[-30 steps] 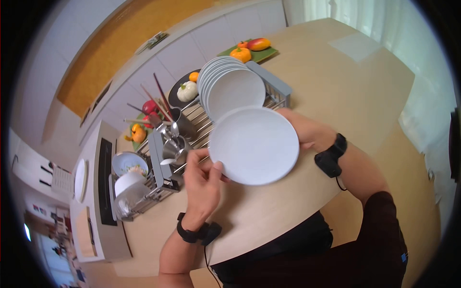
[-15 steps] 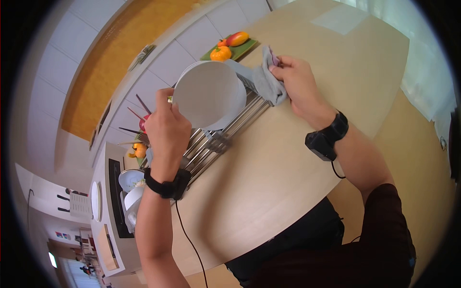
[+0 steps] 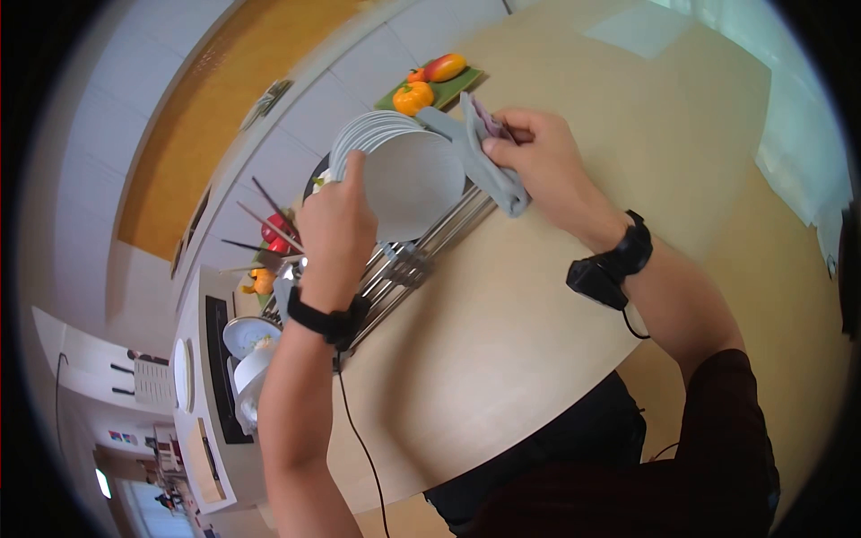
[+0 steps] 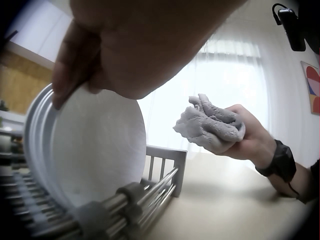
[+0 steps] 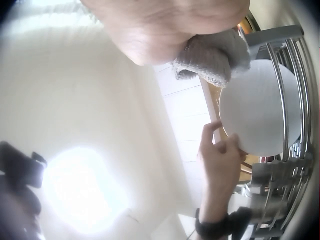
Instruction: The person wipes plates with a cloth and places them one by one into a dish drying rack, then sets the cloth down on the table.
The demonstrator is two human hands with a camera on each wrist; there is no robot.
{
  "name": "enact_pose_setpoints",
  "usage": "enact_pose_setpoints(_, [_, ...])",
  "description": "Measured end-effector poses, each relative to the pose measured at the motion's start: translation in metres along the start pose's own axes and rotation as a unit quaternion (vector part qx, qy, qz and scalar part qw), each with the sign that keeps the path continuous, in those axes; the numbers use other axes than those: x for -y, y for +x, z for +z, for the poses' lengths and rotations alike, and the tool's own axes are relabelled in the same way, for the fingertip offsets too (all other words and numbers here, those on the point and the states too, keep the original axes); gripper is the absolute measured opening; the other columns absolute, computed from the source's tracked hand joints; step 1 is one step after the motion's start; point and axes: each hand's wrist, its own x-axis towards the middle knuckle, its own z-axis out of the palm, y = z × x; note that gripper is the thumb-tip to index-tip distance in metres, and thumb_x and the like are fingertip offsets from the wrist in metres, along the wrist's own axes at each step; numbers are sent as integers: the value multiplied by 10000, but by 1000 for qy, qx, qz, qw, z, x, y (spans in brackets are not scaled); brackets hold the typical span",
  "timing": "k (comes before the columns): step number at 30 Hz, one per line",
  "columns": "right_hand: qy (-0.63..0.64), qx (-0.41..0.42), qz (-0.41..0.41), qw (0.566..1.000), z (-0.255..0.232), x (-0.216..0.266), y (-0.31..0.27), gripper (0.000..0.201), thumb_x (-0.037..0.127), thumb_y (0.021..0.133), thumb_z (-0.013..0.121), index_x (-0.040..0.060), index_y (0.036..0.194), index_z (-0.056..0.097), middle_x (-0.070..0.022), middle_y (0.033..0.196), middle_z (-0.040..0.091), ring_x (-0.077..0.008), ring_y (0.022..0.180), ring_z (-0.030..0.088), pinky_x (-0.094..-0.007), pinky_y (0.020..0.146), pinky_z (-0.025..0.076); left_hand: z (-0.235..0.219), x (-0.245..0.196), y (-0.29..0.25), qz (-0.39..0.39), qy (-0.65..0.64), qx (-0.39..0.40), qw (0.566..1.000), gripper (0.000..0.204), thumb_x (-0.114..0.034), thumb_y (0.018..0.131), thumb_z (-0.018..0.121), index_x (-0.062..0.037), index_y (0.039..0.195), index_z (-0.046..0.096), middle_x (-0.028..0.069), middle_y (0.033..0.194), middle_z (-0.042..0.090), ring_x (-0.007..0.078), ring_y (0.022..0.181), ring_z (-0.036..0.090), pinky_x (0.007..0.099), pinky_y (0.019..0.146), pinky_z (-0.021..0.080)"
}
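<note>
At the front of a row of white plates in the dish rack stands a white plate. My left hand pinches its left rim, with fingertips at the edge in the left wrist view. Several more plates are lined up upright behind it. A folded grey cloth is in my right hand, gripped between thumb and fingers near the rack's grey end panel. Part of the plate row is hidden behind my left hand.
Behind the rack, a green tray bears an orange pumpkin and a mango-like fruit. Left of the plates are chopsticks and other utensils. A bowl and a dish stand farther left.
The plate went from both hands in front of me into the rack, held by the left hand. My right hand moved from the plate to beside the rack's end; the cloth now shows in it.
</note>
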Motion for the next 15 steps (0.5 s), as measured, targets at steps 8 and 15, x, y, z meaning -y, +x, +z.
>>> enact_pose_setpoints(8, [-330,371,-134,857,21,-1,-34,240,58,851,766,2,1084,788,-146,923,760,-286,813,702,-402,801,562,-31,-6,-49,-104,-57,-54,991,374,-222,1019,749,-139,1352,599,154,705,713,401,665,725,531,594,531])
enact_pose_setpoints(15, [-455,447,-116,761,32,-20,-50,340,29,787,826,30,1123,782,-164,1022,726,-394,988,694,-478,902,567,-66,-18,-182,-152,-583,222,766,214,-134,1064,732,-32,1251,713,50,735,756,76,687,712,289,675,569])
